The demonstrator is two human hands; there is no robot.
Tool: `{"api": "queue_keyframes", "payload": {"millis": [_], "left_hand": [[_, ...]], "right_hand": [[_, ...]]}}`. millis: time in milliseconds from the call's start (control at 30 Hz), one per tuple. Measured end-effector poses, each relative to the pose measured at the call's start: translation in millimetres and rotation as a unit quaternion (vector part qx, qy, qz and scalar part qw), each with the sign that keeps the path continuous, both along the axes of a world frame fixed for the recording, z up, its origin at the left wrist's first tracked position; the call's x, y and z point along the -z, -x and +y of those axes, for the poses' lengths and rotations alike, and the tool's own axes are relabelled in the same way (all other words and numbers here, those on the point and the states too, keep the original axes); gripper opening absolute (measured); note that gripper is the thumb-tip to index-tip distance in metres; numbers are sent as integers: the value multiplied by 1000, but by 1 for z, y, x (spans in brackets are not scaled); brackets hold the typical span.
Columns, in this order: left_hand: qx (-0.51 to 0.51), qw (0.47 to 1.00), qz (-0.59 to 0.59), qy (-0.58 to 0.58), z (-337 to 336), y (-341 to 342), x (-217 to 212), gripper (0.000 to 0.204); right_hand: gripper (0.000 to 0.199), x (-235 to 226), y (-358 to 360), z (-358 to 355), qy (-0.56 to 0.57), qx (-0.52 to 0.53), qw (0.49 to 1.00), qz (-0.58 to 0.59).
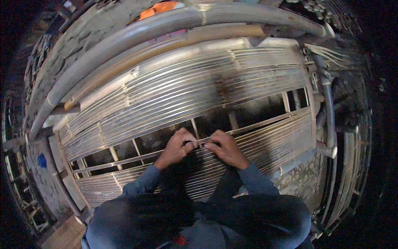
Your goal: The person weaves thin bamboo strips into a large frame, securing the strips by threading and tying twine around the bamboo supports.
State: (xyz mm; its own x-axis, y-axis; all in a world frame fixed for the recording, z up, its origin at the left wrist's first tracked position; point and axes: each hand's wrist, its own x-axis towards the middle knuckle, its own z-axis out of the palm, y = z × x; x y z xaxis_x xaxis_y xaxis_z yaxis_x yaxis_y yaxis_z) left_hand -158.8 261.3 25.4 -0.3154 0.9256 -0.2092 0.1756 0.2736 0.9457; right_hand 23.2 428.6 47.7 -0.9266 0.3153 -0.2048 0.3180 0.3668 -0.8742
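A slatted bamboo platform (166, 97) of thin pale slats lies in front of me, with a dark open gap across its middle. Along the near side of that gap runs a long bamboo slat (265, 120). My left hand (178, 148) is closed in a pinch at this slat. Close beside it on the right, my right hand (226, 149) pinches too, fingertips almost meeting the left ones. A thin pale strip (200, 141) shows between the fingertips of both hands. Whether it is a separate tie or part of the slat is blurred.
Thick bamboo poles (141, 31) cross beyond the platform's far edge. An upright side pole (330, 116) stands at the right. Narrow crosspieces (114, 154) span beneath the gap. An orange thing (159, 9) lies at the far end, and a blue object (42, 160) at the left.
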Motion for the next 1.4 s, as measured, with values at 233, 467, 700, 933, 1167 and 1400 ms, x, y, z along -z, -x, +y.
{"api": "queue_keyframes", "payload": {"millis": [233, 467, 700, 933, 1167, 1400], "left_hand": [[50, 997, -32, 43, -22, 23, 22, 16], [-102, 991, 78, -36, -25, -4, -5, 23], [-193, 979, 62, -7, -73, -14, -31, 10], [-329, 937, -92, 68, -138, -34, -44, 8], [-508, 834, -214, 19, -182, -57, -22, 18], [-461, 877, -102, 92, -176, -56, -33, 14]], "right_hand": [[25, -78, -245, 38, 323, 598, 725, 110], [49, -55, -512, 39, -243, 406, 655, -588], [56, -8, -70, 132, -225, 49, 973, -23], [48, 127, 27, 158, 332, 59, 877, -343], [23, 141, 28, 137, 495, 196, 788, -309], [13, 137, 21, 131, 422, 170, 840, -294]]}}
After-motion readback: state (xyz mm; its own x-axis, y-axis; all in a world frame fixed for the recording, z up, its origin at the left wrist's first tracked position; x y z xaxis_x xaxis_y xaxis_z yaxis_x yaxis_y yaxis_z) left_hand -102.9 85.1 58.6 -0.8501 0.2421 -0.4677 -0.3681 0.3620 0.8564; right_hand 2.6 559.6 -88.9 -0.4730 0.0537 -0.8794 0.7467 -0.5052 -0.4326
